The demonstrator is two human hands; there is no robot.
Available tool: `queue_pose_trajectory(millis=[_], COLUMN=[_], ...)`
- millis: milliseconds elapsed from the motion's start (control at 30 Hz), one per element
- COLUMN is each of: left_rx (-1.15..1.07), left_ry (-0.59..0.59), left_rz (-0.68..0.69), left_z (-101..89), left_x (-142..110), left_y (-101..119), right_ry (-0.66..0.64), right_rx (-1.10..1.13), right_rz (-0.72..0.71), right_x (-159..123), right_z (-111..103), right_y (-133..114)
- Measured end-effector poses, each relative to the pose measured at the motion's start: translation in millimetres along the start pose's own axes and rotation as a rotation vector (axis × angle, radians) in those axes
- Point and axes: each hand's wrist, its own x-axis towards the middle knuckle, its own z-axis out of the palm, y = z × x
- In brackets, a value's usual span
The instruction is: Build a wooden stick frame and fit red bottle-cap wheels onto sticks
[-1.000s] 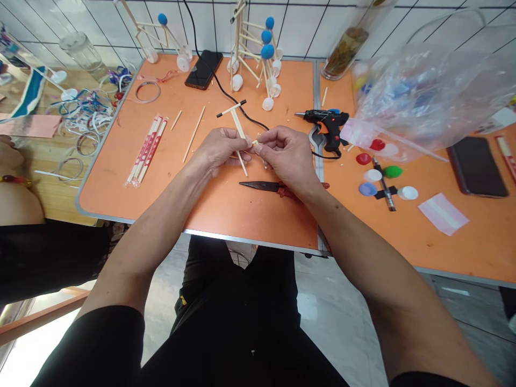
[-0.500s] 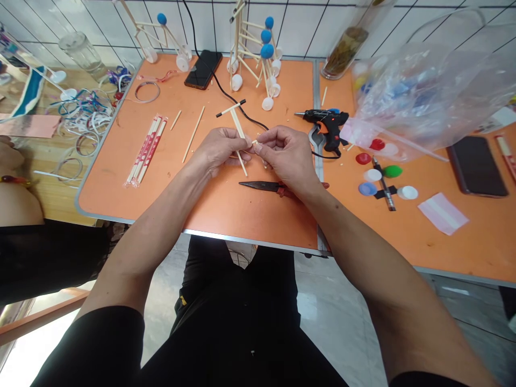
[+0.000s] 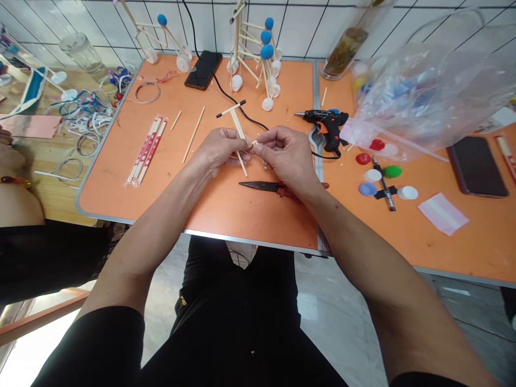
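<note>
My left hand point(image 3: 220, 150) and my right hand point(image 3: 284, 153) meet fingertip to fingertip above the middle of the orange table point(image 3: 161, 177). Both are closed in a pinch on a wooden stick frame point(image 3: 238, 124), a long stick with a black-tipped crossbar at its far end. A small stick piece shows between my right thumb and forefinger where the hands meet. Black-bladed pliers point(image 3: 262, 186) lie just under my right wrist.
A black glue gun point(image 3: 327, 121) lies to the right, with coloured bottle caps point(image 3: 381, 173) and a clear plastic bag point(image 3: 423, 91) beyond it. Wrapped chopsticks point(image 3: 147, 150), loose sticks, a phone point(image 3: 203, 70) and stick models with blue balls point(image 3: 258, 54) stand farther back. Another person sits at the left edge.
</note>
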Motion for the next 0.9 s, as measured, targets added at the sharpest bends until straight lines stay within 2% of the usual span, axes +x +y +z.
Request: queue_pose_trajectory(millis=[900], left_rx=[-0.046], left_ry=[0.009], left_rz=[-0.001], left_z=[0.2], left_x=[-2.8], left_y=[1.4], right_ry=[0.002], right_rx=[0.027], right_rz=[-0.013], right_x=[1.7], right_z=[1.0], right_y=[2.3])
